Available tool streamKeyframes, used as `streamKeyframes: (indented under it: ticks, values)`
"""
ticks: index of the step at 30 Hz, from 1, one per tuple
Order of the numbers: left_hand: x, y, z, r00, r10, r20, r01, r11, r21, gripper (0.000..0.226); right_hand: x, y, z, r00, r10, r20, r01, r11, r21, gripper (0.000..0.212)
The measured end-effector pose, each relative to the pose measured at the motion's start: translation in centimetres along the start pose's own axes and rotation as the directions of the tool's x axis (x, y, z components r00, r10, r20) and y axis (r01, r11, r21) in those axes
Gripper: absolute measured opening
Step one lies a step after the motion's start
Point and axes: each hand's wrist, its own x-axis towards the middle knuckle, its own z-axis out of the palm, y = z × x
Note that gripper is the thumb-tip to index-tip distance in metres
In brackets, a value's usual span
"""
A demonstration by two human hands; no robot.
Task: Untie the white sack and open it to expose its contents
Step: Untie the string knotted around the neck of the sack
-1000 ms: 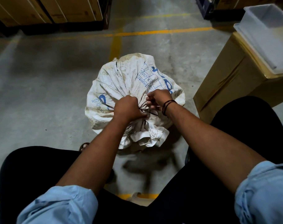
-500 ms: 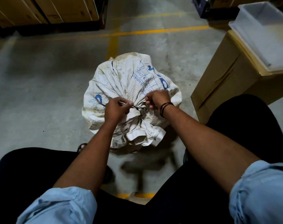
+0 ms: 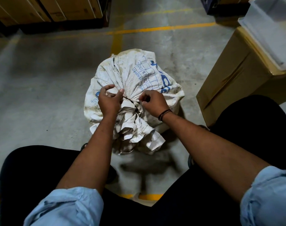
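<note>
Dark cord [image 3: 130, 101] binding the white sack [image 3: 139, 74]: left hand [image 3: 109, 102] pinches it, right hand [image 3: 154, 103] seemingly too.

Dim, even light leaves soft smeared shadows on the floor [image 3: 41, 95] (edges bow, wide-angle lens).

1 white sack [image 3: 135, 75], 1 dark cord [image 3: 131, 101], 2 hands: left hand [image 3: 108, 101], right hand [image 3: 153, 103]. 1 cardboard box [image 3: 233, 75], 1 white tub [image 3: 273, 30]. Several cartons [image 3: 57, 8] at the back.

white sack [image 3: 132, 75] blue print, yellow floor lines [image 3: 155, 28]
</note>
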Motion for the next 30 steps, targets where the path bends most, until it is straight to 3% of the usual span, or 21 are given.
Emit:
streamKeyframes:
  ticks: [9,12,15,20,22,27,30]
  values:
    - [0.0,1.2,0.0,0.997,0.047,0.056,-0.046,0.999,-0.015,0.039,0.1,-0.3,0.6,0.997,-0.038,-0.069,0.038,0.999,-0.001,0.024]
    - [-0.3,2.3,0.2,0.986,0.122,0.115,-0.126,0.992,0.028,0.039,0.2,-0.6,0.7,0.997,-0.081,-0.004,0.080,0.996,-0.025,0.032]
    - [-0.5,3.0,0.6,0.967,0.172,0.185,-0.182,0.983,0.034,0.035,0.6,-0.8,0.7,0.994,-0.103,0.032,0.104,0.994,-0.032,0.023]
    - [-0.9,3.2,1.1,0.955,0.048,0.294,-0.068,0.996,0.056,0.021,0.9,-0.8,0.5,1.000,-0.005,0.000,0.005,1.000,-0.009,0.006]
    - [-1.3,2.9,1.1,0.942,-0.025,0.334,-0.028,0.988,0.154,0.034,0.9,-0.9,0.5,0.997,0.080,-0.002,-0.080,0.993,0.082,0.008]
    - [-3.7,1.4,0.0,0.945,-0.011,0.326,-0.170,0.836,0.522,0.073,1.4,-0.8,0.6,0.966,0.251,0.065,-0.259,0.943,0.208,0.019]
    - [-3.4,1.2,-1.3,0.878,-0.179,0.445,-0.180,0.736,0.652,0.090,2.0,-0.9,0.2,0.935,0.335,0.114,-0.354,0.875,0.331,0.021]
